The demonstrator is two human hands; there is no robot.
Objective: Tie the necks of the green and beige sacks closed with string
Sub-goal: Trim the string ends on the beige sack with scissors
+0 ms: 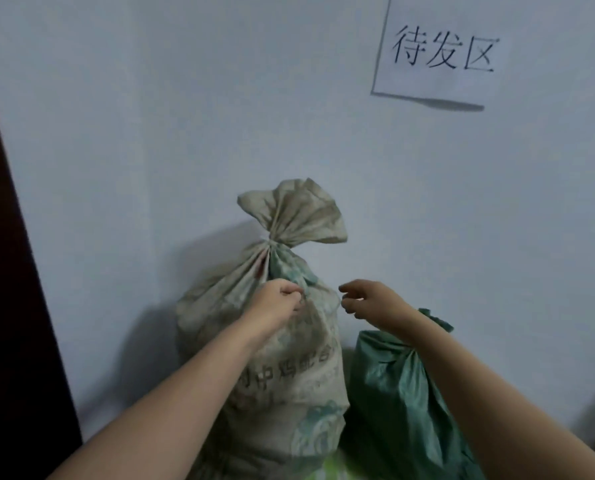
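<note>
At the far left runs a dark door edge (pixel 9 271). Next to it the beige woven sack (pixel 289 368) stands upright against the pale wall (pixel 150 133). Its neck is already gathered and cinched tight, with the mouth fanning out above.

In front of the sack's shoulder, below the neck, the left hand (pixel 280 299) is clenched. Its fingertips seem to pinch a thin pale string (pixel 303 301), though the strand is too fine to trace far. The right hand (pixel 365 299) hovers near it with fingers half curled; I cannot tell whether it grips the other end.

The step looks like drawing the knot tight. To do it well, each hand should hold an end firmly and pull outward and level, away from each other, so the loop bites into the gathered neck rather than sliding up off the fan. A second knot would guard against slipping on the slick weave.

The green plastic-weave sack (pixel 393 393) sits lower, touching the beige one's right side, its neck bunched. A white paper sign (pixel 434 50) hangs on the wall above.
</note>
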